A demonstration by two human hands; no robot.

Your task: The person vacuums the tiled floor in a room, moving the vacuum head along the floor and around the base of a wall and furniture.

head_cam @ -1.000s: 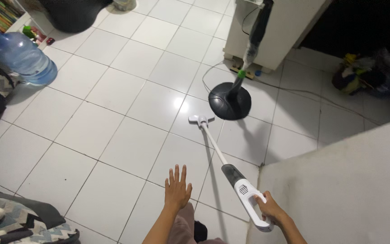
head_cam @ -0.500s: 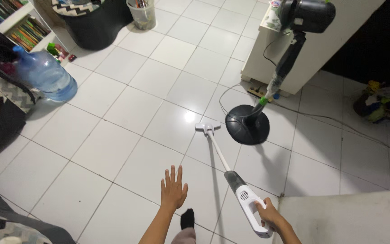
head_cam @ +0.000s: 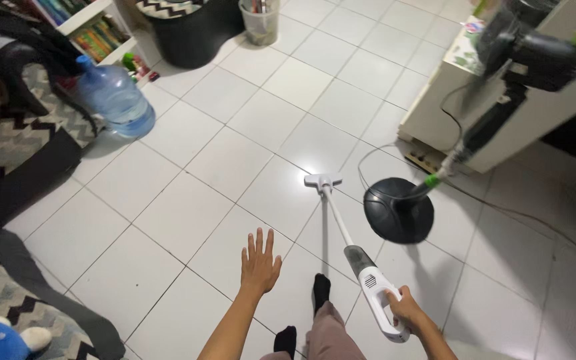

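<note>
Gripping the white handle at the near end, the right hand [head_cam: 403, 308] is wrapped around the stick vacuum [head_cam: 368, 280], with its fingers closed tight on the grip. The vacuum is slanted forward, and its small flat head [head_cam: 323, 181] is resting on the white tiled floor [head_cam: 188, 213], a little way ahead of the feet in black socks [head_cam: 321, 291].

The left hand [head_cam: 260, 261] is held out flat above the floor, fingers spread wide, and nothing is held in it.

A light and stiff tool is what the vacuum looks like: a thin hard tube, a clear dust cup and a plastic body. Most of its weight is likely near the handle, so it is best held there, where the hand already is. The tiles look shiny and smooth, so the head can probably be slid easily.

Just to the right of the head, the round black base of a standing fan [head_cam: 398, 213] is seen, with a thin cord [head_cam: 501, 210] trailing on the floor; how near the cord lies to the head cannot be told well. A big blue water bottle [head_cam: 115, 100] stands well apart, at the far left.
</note>
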